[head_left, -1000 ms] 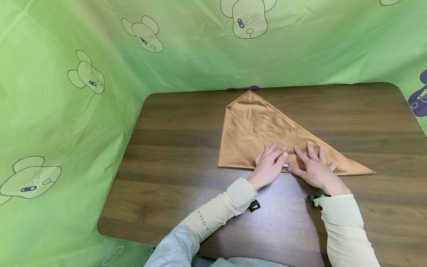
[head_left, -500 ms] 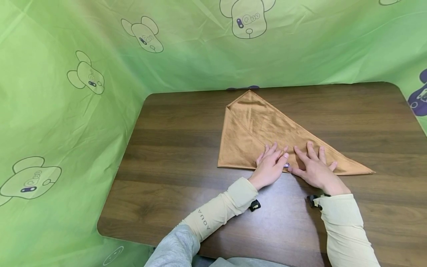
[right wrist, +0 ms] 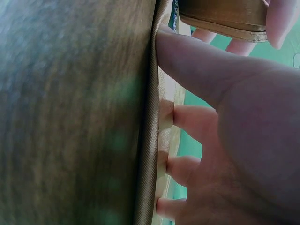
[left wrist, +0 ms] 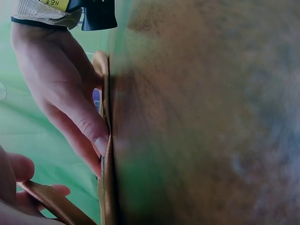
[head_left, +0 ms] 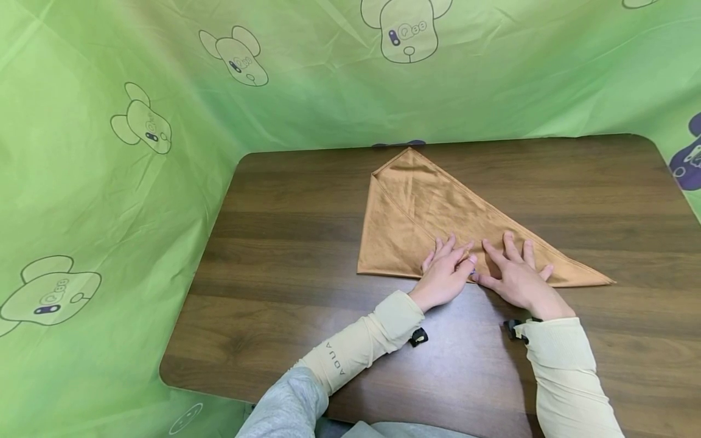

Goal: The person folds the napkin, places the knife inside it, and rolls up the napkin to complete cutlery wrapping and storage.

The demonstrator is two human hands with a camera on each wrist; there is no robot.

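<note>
1. One pale-green fabric curtain, printed with outlined animal heads, hangs from 9 o'clock round past 12 o'clock of the brown wood-grain tabletop.
2. Copper-brown folded cloth lies on that tabletop, right of its middle, with a square corner towards 8 o'clock and a peak at 11 o'clock near the far edge.
3. At the cloth's near side, about 7 o'clock, the left hand pinches a raised, hemmed part between thumb and fingers; the step appears to be shaping a fold here.
4. Between the hands, towards 6 o'clock, a small blue printed patch shows, mostly covered.
5. At 5 o'clock the right hand spreads its fingers wide upon the cloth, gripping nothing, its thumb at the near edge; it seems to act as the anchor.
6. Beyond it, the cloth's sharp tip points between 3 and 4 o'clock. The next move probably calls for steady right-hand pressure while the left guides the pinched part and smooths it down.
</note>
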